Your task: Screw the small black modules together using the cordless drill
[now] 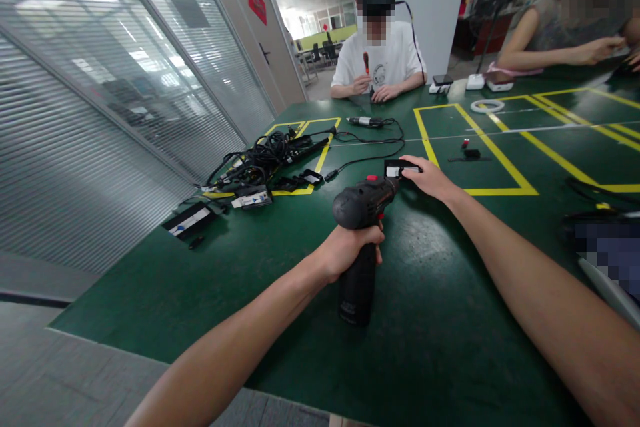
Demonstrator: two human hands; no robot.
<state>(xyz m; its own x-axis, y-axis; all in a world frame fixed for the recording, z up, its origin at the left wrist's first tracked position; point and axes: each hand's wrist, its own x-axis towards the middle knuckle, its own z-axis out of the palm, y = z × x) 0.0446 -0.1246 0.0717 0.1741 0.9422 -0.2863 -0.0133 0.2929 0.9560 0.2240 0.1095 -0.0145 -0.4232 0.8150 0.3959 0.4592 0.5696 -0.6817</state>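
Observation:
My left hand (353,250) is wrapped round the grip of a black cordless drill (363,203) with red switches. The drill points forward and to the right, and its battery base hangs toward me. At the drill's front end, my right hand (427,177) grips a small black case with a white inside (393,170). The drill's tip overlaps the case in view; I cannot tell whether a bit touches it. Both hands are over the green table (280,280).
Left lie tangled black cables (270,153), a black-and-white open part (253,198) and a flat black piece (193,220). Ahead is a corded pen-shaped tool (365,121). Small black parts (471,154) and a white tape roll (487,106) lie right. Across sits a person holding a red screwdriver (366,61).

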